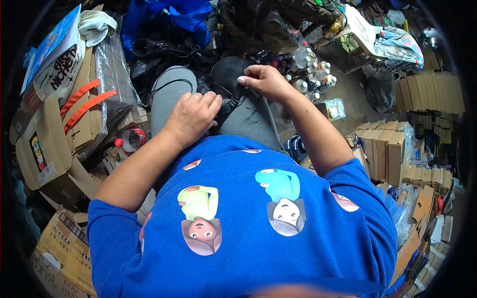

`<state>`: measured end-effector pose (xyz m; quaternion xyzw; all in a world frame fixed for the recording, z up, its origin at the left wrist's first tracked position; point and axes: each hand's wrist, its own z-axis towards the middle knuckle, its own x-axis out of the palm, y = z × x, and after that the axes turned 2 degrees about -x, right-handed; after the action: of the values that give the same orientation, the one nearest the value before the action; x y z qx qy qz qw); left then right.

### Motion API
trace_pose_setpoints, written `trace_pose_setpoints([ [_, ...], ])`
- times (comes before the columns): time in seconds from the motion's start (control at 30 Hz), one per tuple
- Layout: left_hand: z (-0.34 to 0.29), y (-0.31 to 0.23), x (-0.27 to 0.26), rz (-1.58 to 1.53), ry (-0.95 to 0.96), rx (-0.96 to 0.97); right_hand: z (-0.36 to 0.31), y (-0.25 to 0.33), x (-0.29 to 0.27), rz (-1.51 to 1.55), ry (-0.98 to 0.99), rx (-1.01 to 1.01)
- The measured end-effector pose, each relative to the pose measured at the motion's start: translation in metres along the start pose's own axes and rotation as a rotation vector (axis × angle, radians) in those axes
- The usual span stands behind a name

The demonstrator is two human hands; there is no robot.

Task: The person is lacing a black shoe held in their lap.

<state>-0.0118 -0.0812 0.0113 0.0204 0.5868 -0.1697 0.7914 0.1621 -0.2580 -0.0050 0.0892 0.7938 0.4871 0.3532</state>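
A black shoe (pixel 227 74) lies across my lap between my grey-clad knees, its rounded end pointing away from me. My left hand (pixel 195 113) is closed at the shoe's near left side, fingers curled down over it; its fingertips are partly hidden. On the far right of the shoe, my right hand (pixel 264 82) pinches with thumb and forefinger. A thin black cord (pixel 240 102) runs up from the shoe toward that pinch. Another stretch of dark cord loops over my left knee (pixel 171 79).
Black shoes (pixel 151 48) and a blue plastic bag (pixel 171 22) lie beyond my knees. Several small bottles (pixel 313 74) stand at the right, near a white chair (pixel 360 27). Cardboard boxes (pixel 385 149) are stacked to the right, with more cardboard (pixel 44 144) at left beside a red-capped bottle (pixel 131 140).
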Motion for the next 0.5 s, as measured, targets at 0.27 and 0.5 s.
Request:
trace_pose_setpoints([
  [0.27, 0.017, 0.003, 0.02, 0.019, -0.027, 0.128, 0.011, 0.024, -0.018, -0.3, -0.02, -0.146],
  [0.5, 0.026, -0.022, 0.016, -0.006, -0.022, -0.035, 0.048, 0.025, -0.024, -0.299, 0.202, -0.133],
])
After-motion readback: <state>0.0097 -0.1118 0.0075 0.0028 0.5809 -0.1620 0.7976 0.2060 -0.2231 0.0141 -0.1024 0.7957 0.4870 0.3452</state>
